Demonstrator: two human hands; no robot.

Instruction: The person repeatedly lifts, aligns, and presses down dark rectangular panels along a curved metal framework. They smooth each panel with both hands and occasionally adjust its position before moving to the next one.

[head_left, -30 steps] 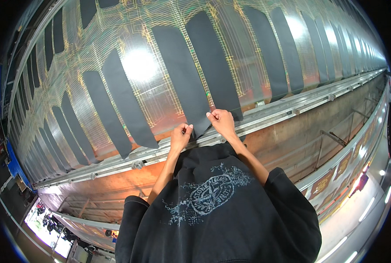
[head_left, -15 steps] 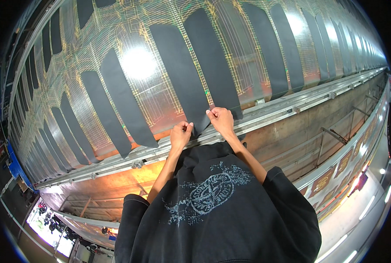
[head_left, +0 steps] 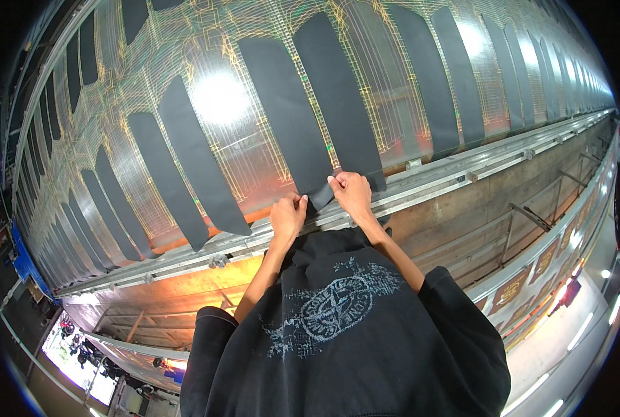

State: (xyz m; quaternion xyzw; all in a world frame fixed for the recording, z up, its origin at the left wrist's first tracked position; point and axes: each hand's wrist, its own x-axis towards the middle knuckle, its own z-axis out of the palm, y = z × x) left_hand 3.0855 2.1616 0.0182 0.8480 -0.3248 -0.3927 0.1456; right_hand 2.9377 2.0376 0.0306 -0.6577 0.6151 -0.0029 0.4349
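- Two bare hands, the left hand (head_left: pixel 287 215) and the right hand (head_left: pixel 353 192), are clamped on the near end of one dark grey piece (head_left: pixel 280 115), a short gap between them.
- The piece stretches away from the hands: long, matte, plain, its far end slanted, its near end dipping to a point between them.
- Each hand closes thumb against bent fingers; the right one sits slightly farther out, and the forearms (head_left: pixel 261 278) rise from below, spread apart.
- Just under the hands runs a metal rail (head_left: pixel 428 182).
- Beyond the right hand lies a similar piece (head_left: pixel 339 97), past a narrow patterned strip (head_left: pixel 316 111).
- Around both, the glossy table (head_left: pixel 258 163) carries yellow and green lines.
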